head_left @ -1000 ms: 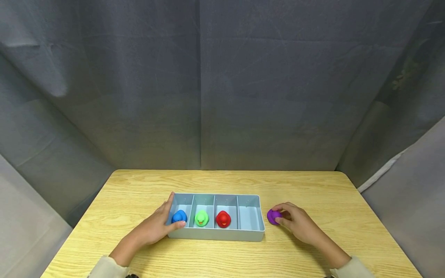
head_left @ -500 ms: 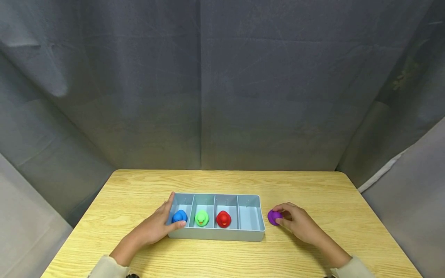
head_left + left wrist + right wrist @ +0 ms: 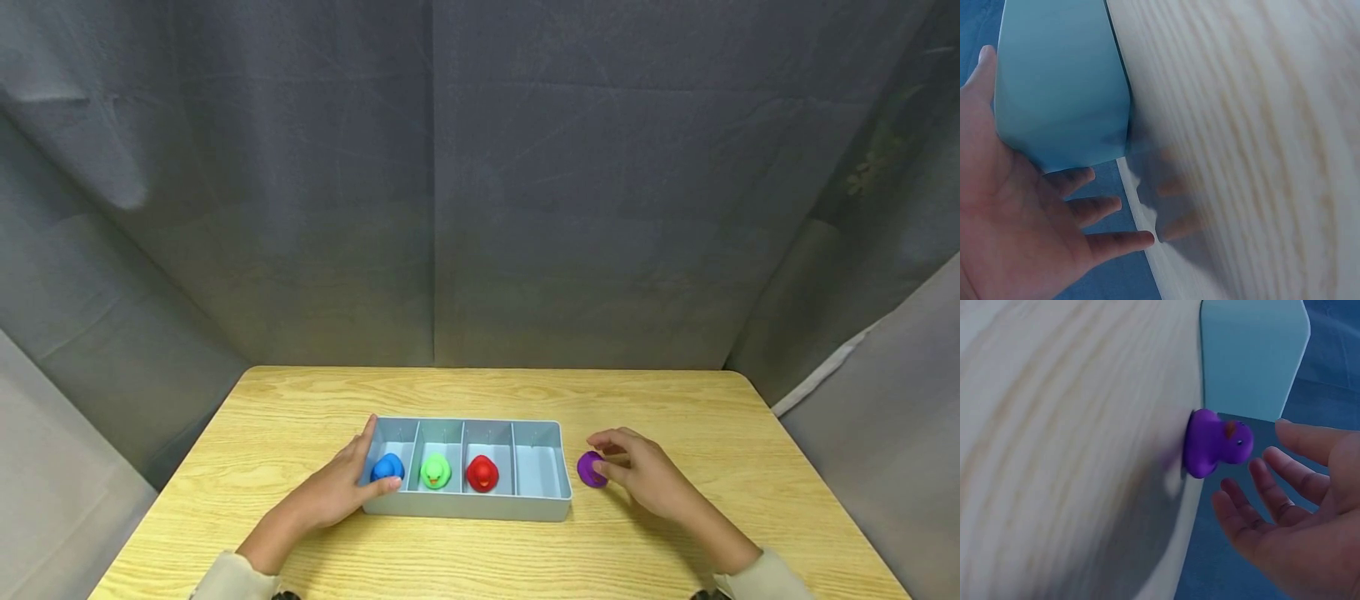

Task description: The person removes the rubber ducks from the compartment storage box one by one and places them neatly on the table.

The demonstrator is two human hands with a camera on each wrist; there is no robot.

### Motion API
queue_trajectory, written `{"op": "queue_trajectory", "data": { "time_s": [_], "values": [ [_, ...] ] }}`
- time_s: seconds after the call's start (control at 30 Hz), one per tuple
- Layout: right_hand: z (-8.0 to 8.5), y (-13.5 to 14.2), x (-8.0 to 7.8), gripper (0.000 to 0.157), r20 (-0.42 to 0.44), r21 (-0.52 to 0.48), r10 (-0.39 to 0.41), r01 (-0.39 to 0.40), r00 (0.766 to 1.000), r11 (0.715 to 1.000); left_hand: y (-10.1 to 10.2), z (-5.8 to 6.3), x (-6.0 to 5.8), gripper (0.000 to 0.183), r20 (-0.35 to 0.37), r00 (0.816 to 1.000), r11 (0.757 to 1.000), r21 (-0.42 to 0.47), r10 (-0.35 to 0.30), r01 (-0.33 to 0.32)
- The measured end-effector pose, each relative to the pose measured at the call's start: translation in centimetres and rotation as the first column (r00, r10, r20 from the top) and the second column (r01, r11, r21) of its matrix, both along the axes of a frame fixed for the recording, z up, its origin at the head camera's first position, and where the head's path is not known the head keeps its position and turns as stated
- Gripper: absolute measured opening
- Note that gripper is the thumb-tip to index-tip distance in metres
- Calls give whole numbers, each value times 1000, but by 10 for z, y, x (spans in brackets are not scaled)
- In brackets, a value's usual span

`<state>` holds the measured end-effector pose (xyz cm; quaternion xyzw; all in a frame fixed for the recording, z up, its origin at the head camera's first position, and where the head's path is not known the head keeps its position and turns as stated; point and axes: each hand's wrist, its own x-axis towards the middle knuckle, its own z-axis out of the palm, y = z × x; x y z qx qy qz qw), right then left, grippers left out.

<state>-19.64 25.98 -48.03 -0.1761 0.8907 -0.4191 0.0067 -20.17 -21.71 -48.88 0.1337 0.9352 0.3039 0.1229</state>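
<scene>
A pale blue-grey divided box [image 3: 468, 506] lies lengthwise on the table, its compartments in one row. From left to right sit a blue rubber duck [image 3: 387, 467], a green rubber duck [image 3: 435, 472] and a red rubber duck [image 3: 482, 473], each in its own compartment. My left hand [image 3: 337, 487] rests on the box's left end, thumb over the front rim and fingers extended, as the left wrist view shows too. Right of the box, a purple rubber duck [image 3: 1210, 444] stands upright on the table. Over it my right hand [image 3: 1300, 512] hovers with thumb and fingers spread apart.
The light wood-grain table [image 3: 480, 392] has rounded far corners. Grey cloth curtains [image 3: 480, 208] hang behind it and along both sides. Pale sleeves [image 3: 236, 577] cover both forearms at the bottom.
The right hand's fingers have spread and lifted off the purple rubber duck, which they pinched before. The duck stays in its place; the left hand and the box have not moved.
</scene>
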Motion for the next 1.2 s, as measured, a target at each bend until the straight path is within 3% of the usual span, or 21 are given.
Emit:
{"op": "queue_trajectory", "data": {
  "time_s": [0.5,0.87,1.2],
  "values": [
    [21,-20,2,33,-71,-6,22,-23,997,1000,0,-1,-1,111,-7,1000,1000,2,-2,2],
    [33,-42,1,31,-56,7,28,-27,998,1000,0,-2,-1,110,0,1000,1000,3,-3,3],
    [35,-61,-4,30,-32,10,80,-79,996,997,0,-2,-2,110,-4,1000,1000,-1,-4,4]
  ]
}}
